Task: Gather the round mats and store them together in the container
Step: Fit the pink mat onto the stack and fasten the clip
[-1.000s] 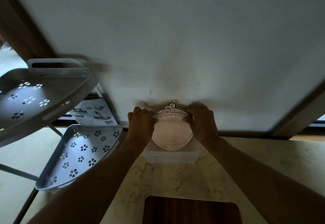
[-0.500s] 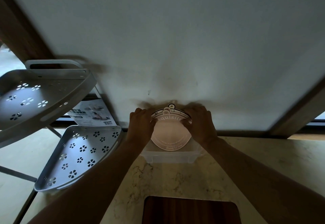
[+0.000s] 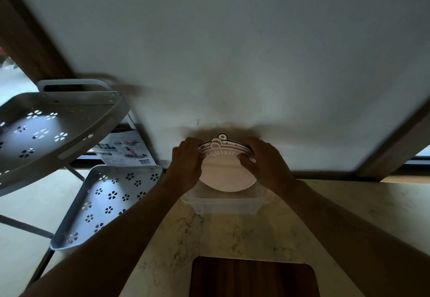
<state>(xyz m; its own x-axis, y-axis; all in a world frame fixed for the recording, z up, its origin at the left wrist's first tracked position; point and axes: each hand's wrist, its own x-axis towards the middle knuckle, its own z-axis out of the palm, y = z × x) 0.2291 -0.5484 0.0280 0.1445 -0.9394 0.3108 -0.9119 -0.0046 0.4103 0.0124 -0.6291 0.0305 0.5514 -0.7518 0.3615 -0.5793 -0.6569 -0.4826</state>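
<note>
A: Head view, item one: stack of round mats, pale pink, front one lettered "quisite" along its upper rim, hanging tabs at the top. Position?

B: Held on edge, tilted back toward the wall, lower rim dipping into the clear container. Whether it touches the container floor cannot be told.

A: Item two: left hand.

B: Fingers curled round the stack's left rim, gripping it.

A: Item three: right hand.

B: Fingers closed on the stack's right rim, thumb pressing the front face near the lettering.

A: Container location?

B: At the far edge of the marble countertop, against the wall. Its near rim is unobstructed.

A: Clear room?

B: Bare countertop between the container and the dark wooden board at the near edge; bare surface also to the right.

A: Left side?

B: Beyond the countertop's left edge, a grey perforated rack: upper shelf, lower shelf, just beside the left forearm. A printed box stands behind it.
</note>
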